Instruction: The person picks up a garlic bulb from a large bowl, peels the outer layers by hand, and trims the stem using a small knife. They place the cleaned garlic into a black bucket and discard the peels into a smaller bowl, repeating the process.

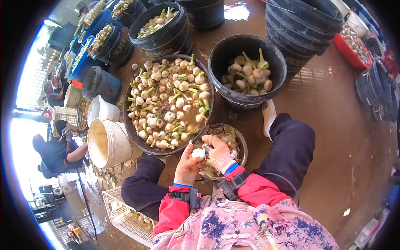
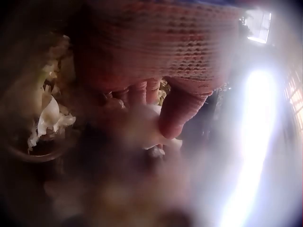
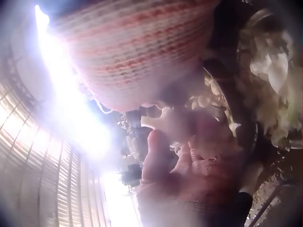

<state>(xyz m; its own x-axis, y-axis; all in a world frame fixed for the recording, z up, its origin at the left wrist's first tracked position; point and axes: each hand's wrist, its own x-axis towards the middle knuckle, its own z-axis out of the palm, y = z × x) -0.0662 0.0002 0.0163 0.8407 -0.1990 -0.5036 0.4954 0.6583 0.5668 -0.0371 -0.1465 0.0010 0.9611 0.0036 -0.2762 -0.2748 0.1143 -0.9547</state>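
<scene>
A peeled white garlic bulb (image 1: 198,154) is gripped by my left hand (image 1: 187,167), its thumb and fingers curled round it. Close on the bulb's right is my right hand (image 1: 220,155), fingers curled round a small greyish tool (image 1: 207,149) whose shape is unclear. In the left wrist view the left hand (image 2: 161,52) covers much of the pale bulb (image 2: 152,127). The right wrist view shows the right hand (image 3: 142,52) above the left hand (image 3: 189,179), with the contact between them blurred. Beneath both hands is a bowl (image 1: 245,155) of peels.
A wide tub (image 1: 126,102) of stemmed garlic bulbs stands ahead, beside a black bucket (image 1: 214,62) holding more. White buckets (image 1: 109,143) and a plastic crate (image 1: 125,221) are at left. Stacked black buckets (image 1: 300,29) rise behind. Another person (image 1: 58,154) sits far left.
</scene>
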